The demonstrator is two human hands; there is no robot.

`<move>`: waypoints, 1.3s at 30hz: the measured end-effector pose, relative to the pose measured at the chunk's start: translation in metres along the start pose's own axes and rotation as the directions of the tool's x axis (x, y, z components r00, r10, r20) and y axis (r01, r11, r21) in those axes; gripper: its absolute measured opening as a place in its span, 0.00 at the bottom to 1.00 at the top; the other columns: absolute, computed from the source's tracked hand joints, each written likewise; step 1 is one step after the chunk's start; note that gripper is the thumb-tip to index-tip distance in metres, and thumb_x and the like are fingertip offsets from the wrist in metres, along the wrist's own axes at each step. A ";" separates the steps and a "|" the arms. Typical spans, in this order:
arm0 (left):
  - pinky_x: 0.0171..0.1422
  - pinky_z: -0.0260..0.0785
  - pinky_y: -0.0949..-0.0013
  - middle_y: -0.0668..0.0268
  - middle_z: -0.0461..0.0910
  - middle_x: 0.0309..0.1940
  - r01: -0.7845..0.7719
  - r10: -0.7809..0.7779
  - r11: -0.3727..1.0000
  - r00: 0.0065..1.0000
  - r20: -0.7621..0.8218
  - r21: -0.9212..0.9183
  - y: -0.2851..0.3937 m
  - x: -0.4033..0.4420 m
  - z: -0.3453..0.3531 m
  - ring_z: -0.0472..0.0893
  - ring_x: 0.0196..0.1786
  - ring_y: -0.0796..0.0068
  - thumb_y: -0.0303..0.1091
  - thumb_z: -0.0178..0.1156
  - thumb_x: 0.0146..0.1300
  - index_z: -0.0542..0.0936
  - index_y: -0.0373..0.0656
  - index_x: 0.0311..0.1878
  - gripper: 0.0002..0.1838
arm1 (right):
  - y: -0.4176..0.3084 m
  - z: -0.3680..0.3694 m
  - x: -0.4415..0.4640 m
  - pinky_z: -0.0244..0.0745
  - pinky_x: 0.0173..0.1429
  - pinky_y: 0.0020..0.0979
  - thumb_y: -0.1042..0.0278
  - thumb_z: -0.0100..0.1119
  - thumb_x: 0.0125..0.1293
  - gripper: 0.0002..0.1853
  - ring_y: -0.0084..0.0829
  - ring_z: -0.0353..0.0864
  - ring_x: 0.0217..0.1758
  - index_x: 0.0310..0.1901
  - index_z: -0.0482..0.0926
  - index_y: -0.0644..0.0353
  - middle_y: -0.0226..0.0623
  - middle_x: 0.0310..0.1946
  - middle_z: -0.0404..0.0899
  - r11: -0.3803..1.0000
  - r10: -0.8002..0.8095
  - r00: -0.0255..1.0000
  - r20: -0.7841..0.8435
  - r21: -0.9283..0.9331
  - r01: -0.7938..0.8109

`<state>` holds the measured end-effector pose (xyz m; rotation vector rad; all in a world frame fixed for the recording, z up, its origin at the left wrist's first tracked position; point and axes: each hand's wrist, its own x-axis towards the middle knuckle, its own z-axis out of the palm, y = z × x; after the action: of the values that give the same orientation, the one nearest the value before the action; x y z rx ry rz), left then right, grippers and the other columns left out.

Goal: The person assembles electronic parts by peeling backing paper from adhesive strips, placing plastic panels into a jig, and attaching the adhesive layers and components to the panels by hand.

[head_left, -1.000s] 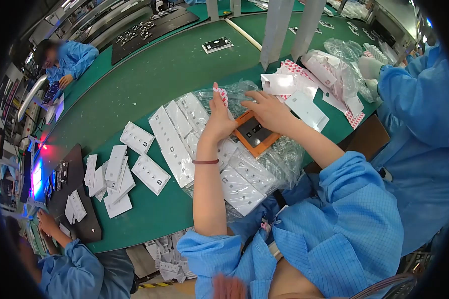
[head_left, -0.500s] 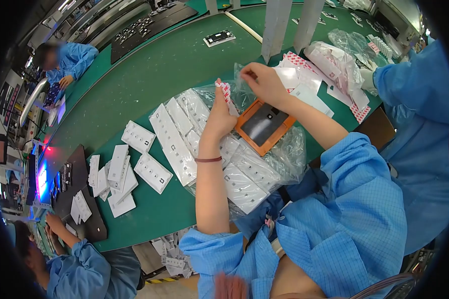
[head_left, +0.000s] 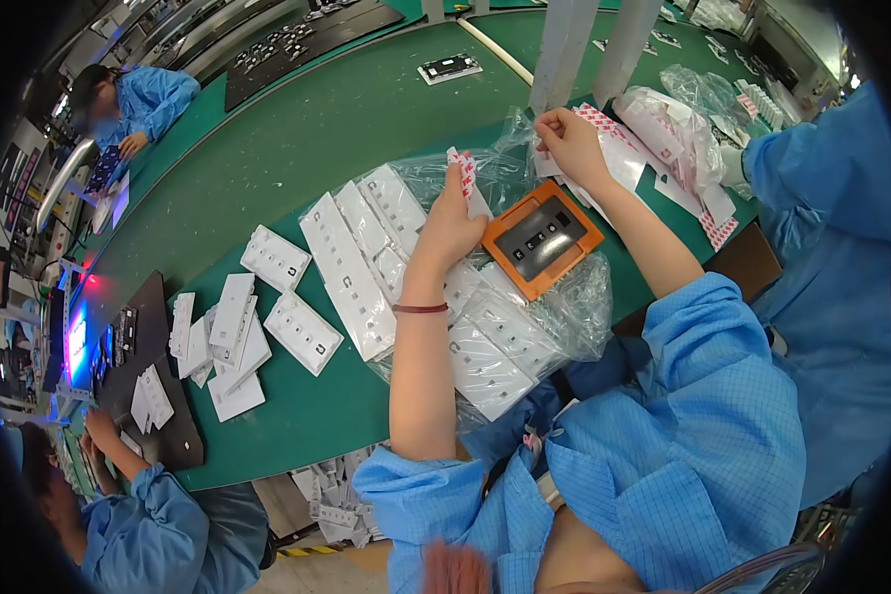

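Your left hand (head_left: 450, 228) pinches strip (head_left: 466, 170) upright, likely clearing orange frame (head_left: 565, 261); right hand (head_left: 576, 148) curled, can't tell if holding anything.

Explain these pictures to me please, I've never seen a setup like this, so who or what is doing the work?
No robot here: a person is working bare-handed. The view comes from one camera worn on the head, looking forward and down. The left hand holds a red-and-white strip beside an orange frame with a dark panel in it. The right hand is near white sheets; I can't tell whether its fingers hold anything. On the green table lie white panels under clear plastic and, further left in the picture, loose white panels.
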<state>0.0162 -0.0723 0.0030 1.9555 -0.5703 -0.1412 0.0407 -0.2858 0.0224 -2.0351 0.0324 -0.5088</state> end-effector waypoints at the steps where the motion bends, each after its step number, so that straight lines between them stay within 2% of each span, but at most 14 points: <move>1: 0.60 0.61 0.62 0.44 0.66 0.55 0.034 -0.034 0.999 0.999 -0.002 -0.003 -0.001 0.001 0.001 0.68 0.58 0.48 0.23 0.53 0.47 0.50 0.39 0.64 0.39 | 0.006 -0.001 0.000 0.72 0.27 0.21 0.72 0.55 0.61 0.06 0.20 0.78 0.23 0.36 0.75 0.67 0.32 0.23 0.76 1.000 -0.005 1.000 0.002 -0.011 0.005; 3: 0.60 0.60 0.65 0.47 0.66 0.56 0.102 -0.102 0.995 0.995 -0.006 -0.005 -0.003 0.002 0.002 0.69 0.58 0.53 0.23 0.54 0.46 0.51 0.43 0.66 0.41 | 0.010 -0.001 0.001 0.72 0.29 0.22 0.73 0.54 0.60 0.06 0.21 0.78 0.25 0.37 0.74 0.67 0.33 0.25 0.76 0.999 0.006 1.000 0.016 -0.051 -0.006; 5: 0.62 0.58 0.65 0.46 0.65 0.57 0.003 -0.007 0.998 0.997 -0.075 -0.060 -0.001 0.001 0.000 0.68 0.59 0.52 0.21 0.53 0.46 0.53 0.42 0.65 0.39 | 0.006 -0.003 0.001 0.73 0.34 0.25 0.75 0.53 0.59 0.07 0.24 0.79 0.30 0.39 0.74 0.66 0.36 0.29 0.76 0.993 0.037 0.999 0.037 -0.111 -0.033; 8: 0.63 0.57 0.64 0.45 0.65 0.56 -0.090 0.090 0.996 0.982 -0.167 0.005 -0.014 0.005 0.005 0.66 0.59 0.50 0.20 0.51 0.45 0.55 0.39 0.63 0.36 | -0.003 -0.003 -0.011 0.71 0.46 0.32 0.76 0.54 0.56 0.11 0.33 0.77 0.42 0.43 0.73 0.63 0.41 0.38 0.75 0.811 -0.451 0.891 -0.048 -0.440 0.386; 13: 0.63 0.56 0.62 0.44 0.65 0.53 -0.018 0.042 0.991 0.982 -0.182 0.133 -0.005 0.002 0.005 0.65 0.58 0.48 0.18 0.48 0.45 0.57 0.34 0.60 0.33 | -0.053 -0.003 -0.082 0.62 0.58 0.40 0.70 0.60 0.50 0.17 0.45 0.67 0.54 0.44 0.71 0.60 0.43 0.47 0.70 0.834 -0.428 0.845 0.321 -0.219 0.506; 19: 0.62 0.57 0.61 0.47 0.63 0.53 -0.030 0.094 0.975 0.954 -0.285 0.222 -0.006 0.004 0.004 0.64 0.58 0.50 0.20 0.51 0.45 0.58 0.33 0.58 0.32 | -0.038 0.010 -0.125 0.50 0.65 0.46 0.62 0.66 0.45 0.31 0.48 0.55 0.62 0.52 0.66 0.55 0.41 0.56 0.62 0.742 -0.317 0.827 0.465 -0.421 0.521; 22: 0.57 0.60 0.61 0.51 0.65 0.50 -0.143 0.198 0.973 0.921 -0.335 0.182 -0.008 0.005 0.003 0.66 0.54 0.55 0.24 0.57 0.46 0.58 0.35 0.58 0.33 | -0.038 0.009 -0.123 0.51 0.63 0.50 0.62 0.66 0.46 0.26 0.48 0.55 0.61 0.47 0.69 0.56 0.41 0.55 0.61 0.709 -0.343 0.821 0.455 -0.448 0.545; 24: 0.52 0.63 0.63 0.55 0.66 0.46 -0.220 0.275 0.955 0.909 -0.315 0.199 -0.007 0.004 0.003 0.69 0.49 0.62 0.27 0.61 0.47 0.58 0.38 0.58 0.34 | -0.046 0.007 -0.121 0.53 0.61 0.48 0.61 0.65 0.47 0.19 0.46 0.58 0.60 0.39 0.71 0.58 0.40 0.50 0.65 0.767 -0.241 0.829 0.505 -0.424 0.482; 28: 0.41 0.66 0.70 0.61 0.66 0.40 -0.127 0.090 0.991 0.867 -0.491 -0.044 -0.009 0.010 0.001 0.70 0.36 0.74 0.30 0.63 0.49 0.59 0.42 0.56 0.32 | -0.056 0.012 -0.110 0.63 0.52 0.41 0.58 0.63 0.49 0.14 0.40 0.69 0.50 0.25 0.74 0.61 0.40 0.37 0.74 0.774 -0.133 0.693 0.709 -0.363 0.519; 31: 0.37 0.66 0.74 0.63 0.66 0.38 -0.128 0.012 0.983 0.757 -0.653 -0.131 -0.009 0.012 -0.005 0.69 0.30 0.78 0.28 0.61 0.51 0.60 0.44 0.56 0.29 | -0.059 0.024 -0.103 0.70 0.42 0.35 0.60 0.59 0.52 0.12 0.38 0.77 0.37 0.24 0.77 0.62 0.41 0.26 0.77 0.865 -0.022 0.692 0.721 -0.333 0.375; 33: 0.37 0.66 0.75 0.63 0.66 0.37 -0.188 0.018 0.969 0.702 -0.712 -0.160 -0.010 0.012 -0.007 0.69 0.28 0.78 0.27 0.59 0.52 0.60 0.45 0.56 0.28 | -0.058 0.028 -0.100 0.71 0.38 0.35 0.62 0.57 0.53 0.11 0.39 0.78 0.32 0.28 0.78 0.63 0.44 0.25 0.78 0.938 -0.054 0.692 0.720 -0.201 0.283; 36: 0.40 0.66 0.74 0.63 0.65 0.40 -0.201 -0.010 0.954 0.717 -0.697 -0.220 -0.008 0.011 -0.007 0.70 0.33 0.76 0.25 0.58 0.52 0.61 0.44 0.56 0.27 | -0.055 0.036 -0.099 0.72 0.36 0.34 0.66 0.54 0.54 0.11 0.38 0.80 0.30 0.34 0.79 0.64 0.45 0.26 0.79 0.982 -0.093 0.702 0.706 -0.051 0.181; 37: 0.46 0.64 0.72 0.60 0.65 0.44 -0.214 0.020 0.960 0.697 -0.717 -0.181 -0.008 0.009 -0.005 0.69 0.40 0.72 0.25 0.57 0.53 0.61 0.42 0.56 0.27 | -0.054 0.040 -0.099 0.73 0.36 0.34 0.67 0.53 0.54 0.11 0.38 0.80 0.30 0.35 0.79 0.65 0.45 0.26 0.79 0.988 -0.109 0.711 0.694 -0.006 0.157; 39: 0.57 0.60 0.68 0.54 0.65 0.52 -0.272 0.116 0.959 0.648 -0.753 -0.086 -0.004 0.010 -0.007 0.69 0.52 0.63 0.26 0.55 0.53 0.61 0.39 0.57 0.26 | -0.060 0.044 -0.098 0.73 0.35 0.33 0.67 0.54 0.55 0.12 0.35 0.80 0.27 0.37 0.78 0.67 0.44 0.25 0.79 0.981 -0.045 0.697 0.716 -0.098 0.165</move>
<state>0.0288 -0.0699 0.0037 1.5551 -0.1931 0.7061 -0.0433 -0.1963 0.0210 -2.2724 -0.5388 0.2632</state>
